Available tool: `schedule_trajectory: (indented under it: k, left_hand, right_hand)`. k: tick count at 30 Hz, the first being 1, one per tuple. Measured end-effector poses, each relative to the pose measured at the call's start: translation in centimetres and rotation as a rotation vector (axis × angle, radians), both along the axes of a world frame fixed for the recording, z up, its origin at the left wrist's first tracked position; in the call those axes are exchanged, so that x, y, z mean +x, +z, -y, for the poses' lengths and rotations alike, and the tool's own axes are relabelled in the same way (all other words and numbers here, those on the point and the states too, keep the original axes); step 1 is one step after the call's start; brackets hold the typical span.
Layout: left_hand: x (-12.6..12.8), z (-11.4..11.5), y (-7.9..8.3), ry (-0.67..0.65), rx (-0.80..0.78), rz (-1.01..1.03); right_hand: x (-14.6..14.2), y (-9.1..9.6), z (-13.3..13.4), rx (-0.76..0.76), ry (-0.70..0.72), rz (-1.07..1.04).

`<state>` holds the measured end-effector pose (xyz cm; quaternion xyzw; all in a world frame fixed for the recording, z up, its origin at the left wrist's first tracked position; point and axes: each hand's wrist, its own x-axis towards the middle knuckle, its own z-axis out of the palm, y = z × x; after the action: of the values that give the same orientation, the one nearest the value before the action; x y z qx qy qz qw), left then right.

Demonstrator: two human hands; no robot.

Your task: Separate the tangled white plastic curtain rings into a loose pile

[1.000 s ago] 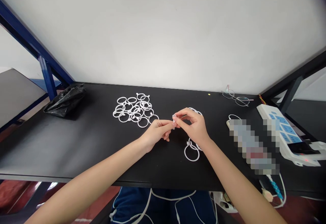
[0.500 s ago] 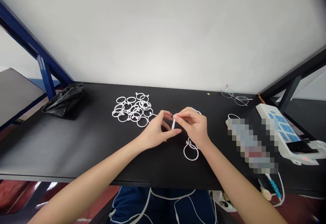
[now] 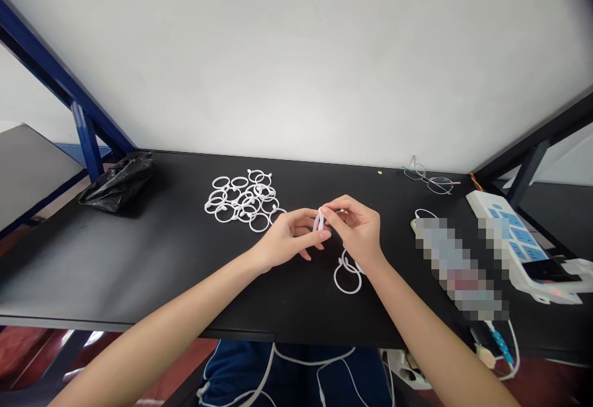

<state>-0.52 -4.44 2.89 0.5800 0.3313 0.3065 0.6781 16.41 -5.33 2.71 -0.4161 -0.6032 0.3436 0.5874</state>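
Note:
Both my hands meet above the middle of the black table [image 3: 139, 259]. My left hand [image 3: 287, 240] and my right hand [image 3: 356, 231] pinch the same small white plastic ring [image 3: 319, 220] between their fingertips, held edge-on. A pile of several white rings [image 3: 243, 200] lies on the table to the left of my hands. A few more white rings [image 3: 347, 274] lie under my right wrist, partly hidden by it.
A crumpled black bag [image 3: 118, 181] sits at the table's back left. Eyeglasses [image 3: 430, 177] lie at the back right. A white and blue power strip [image 3: 519, 240] and a blurred-out object [image 3: 456, 265] occupy the right side. White cables [image 3: 315, 364] hang below the front edge.
My hands shifted slightly around the ring: the left fingers opened half a second ago, then closed on it again. The ring now shows more of its loop.

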Motion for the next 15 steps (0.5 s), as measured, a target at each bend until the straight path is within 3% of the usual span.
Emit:
schedule_trajectory:
  k: [9,15]
  left_hand:
    - [0.29,0.04,-0.32,0.117,-0.061,-0.003]
    - [0.28,-0.10,-0.66,0.129,0.033,-0.067]
  right_hand:
    - [-0.08,-0.19,0.01,-0.028,-0.012,0.031]
    - [0.03,-0.34,-0.11,-0.085,-0.047,0.038]
